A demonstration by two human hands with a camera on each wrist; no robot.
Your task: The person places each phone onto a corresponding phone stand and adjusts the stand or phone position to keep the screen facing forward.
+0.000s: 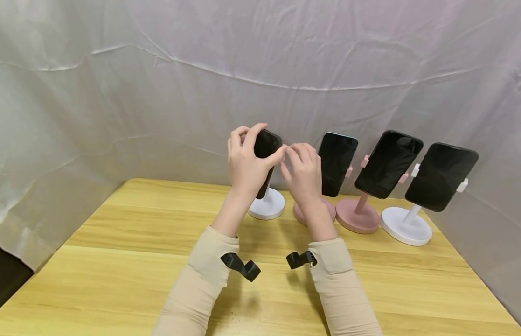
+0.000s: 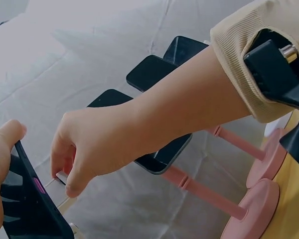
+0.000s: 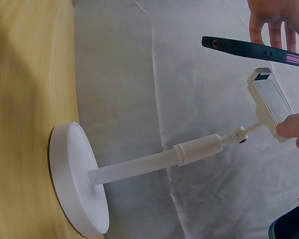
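Observation:
My left hand (image 1: 246, 163) grips a black phone (image 1: 265, 144) by its edges, above a white phone stand (image 1: 268, 207). A pink button shows on the phone's side in the right wrist view. That same view has the stand's clamp (image 3: 274, 99) tilted on its jointed stem (image 3: 139, 168), with a gap between it and the phone. My right hand (image 1: 304, 172) pinches the clamp's lower end between thumb and fingers. From the left wrist, the right hand (image 2: 102, 139) appears just beside the phone (image 2: 32, 199), its fingers curled around a small part mostly hidden by them.
To the right, two pink stands (image 1: 357, 217) and one white stand (image 1: 405, 226) each bear a black phone, such as the farthest one (image 1: 441, 175). A grey cloth (image 1: 193, 107) hangs behind the wooden table (image 1: 130, 275). Black wrist cameras (image 1: 243, 268) jut from both sleeves.

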